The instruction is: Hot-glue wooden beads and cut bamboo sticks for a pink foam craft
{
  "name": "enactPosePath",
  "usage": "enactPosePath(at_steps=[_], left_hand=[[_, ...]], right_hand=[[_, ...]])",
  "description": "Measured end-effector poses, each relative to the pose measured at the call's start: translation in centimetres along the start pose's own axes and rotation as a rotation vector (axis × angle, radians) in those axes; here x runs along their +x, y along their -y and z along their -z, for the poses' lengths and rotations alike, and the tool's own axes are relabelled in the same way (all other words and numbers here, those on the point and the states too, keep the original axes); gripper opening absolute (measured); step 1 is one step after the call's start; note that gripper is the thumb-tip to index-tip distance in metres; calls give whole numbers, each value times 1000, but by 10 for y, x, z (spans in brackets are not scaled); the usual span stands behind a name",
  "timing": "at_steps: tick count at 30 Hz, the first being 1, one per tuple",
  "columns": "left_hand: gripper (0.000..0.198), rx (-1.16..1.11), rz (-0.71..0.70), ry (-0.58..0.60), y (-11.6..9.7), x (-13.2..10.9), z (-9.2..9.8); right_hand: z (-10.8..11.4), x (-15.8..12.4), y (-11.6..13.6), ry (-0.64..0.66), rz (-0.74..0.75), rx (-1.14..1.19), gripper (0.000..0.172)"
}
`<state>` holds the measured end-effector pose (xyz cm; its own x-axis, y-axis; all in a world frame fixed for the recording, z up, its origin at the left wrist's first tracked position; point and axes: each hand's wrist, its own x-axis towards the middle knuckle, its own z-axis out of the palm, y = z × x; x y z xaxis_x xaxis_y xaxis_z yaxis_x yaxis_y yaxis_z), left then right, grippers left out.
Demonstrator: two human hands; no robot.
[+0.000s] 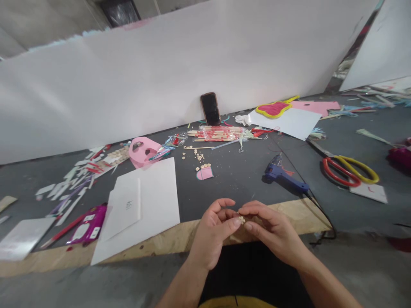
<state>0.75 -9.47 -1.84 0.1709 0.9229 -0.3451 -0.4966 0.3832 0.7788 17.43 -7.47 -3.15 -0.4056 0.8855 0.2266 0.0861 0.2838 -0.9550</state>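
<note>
Low over the table's front edge, my left hand (pixel 213 233) pinches a small cream flower-shaped piece (pixel 242 220) by thumb and finger. My right hand (pixel 272 229) meets it from the other side, its thumb and forefinger curled in at the piece. Beyond them a small pink pocket-shaped card (pixel 204 173) lies flat, with cream pieces along its top edge. More loose cream flower pieces (pixel 199 156) are scattered behind it. A blue hot glue gun (pixel 284 176) rests on its side to the right, nozzle pointing away.
White sheets (pixel 160 192) lie left, beside a pink cut-out (pixel 144 152) and a purple packet (pixel 88 224). Bundled sticks (pixel 221 133) and an upright phone (pixel 210 109) stand behind. Red-and-yellow scissors (pixel 349 169) lie right. The glue gun's cord (pixel 324 214) hangs over the edge. A white board (pixel 180 64) walls the back.
</note>
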Motion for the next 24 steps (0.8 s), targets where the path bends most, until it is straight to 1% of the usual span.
enactPosePath(at_steps=[4, 9, 11, 15, 19, 24], left_hand=[[40, -17, 10, -12, 0, 0, -1], [43, -23, 45, -23, 1, 0, -1], [40, -30, 35, -12, 1, 0, -1], [33, -61, 22, 22, 2, 1, 0], [38, -55, 45, 21, 2, 1, 1], [38, -47, 63, 5, 2, 0, -1]], right_hand=[[-2, -1, 0, -23, -3, 30, 19], [-3, -3, -3, -55, 79, -60, 18], [-3, -3, -3, -55, 90, -85, 17], [-1, -3, -3, -17, 94, -113, 17], [0, -2, -3, 2, 118, -134, 20], [1, -2, -1, 17, 153, -154, 21]])
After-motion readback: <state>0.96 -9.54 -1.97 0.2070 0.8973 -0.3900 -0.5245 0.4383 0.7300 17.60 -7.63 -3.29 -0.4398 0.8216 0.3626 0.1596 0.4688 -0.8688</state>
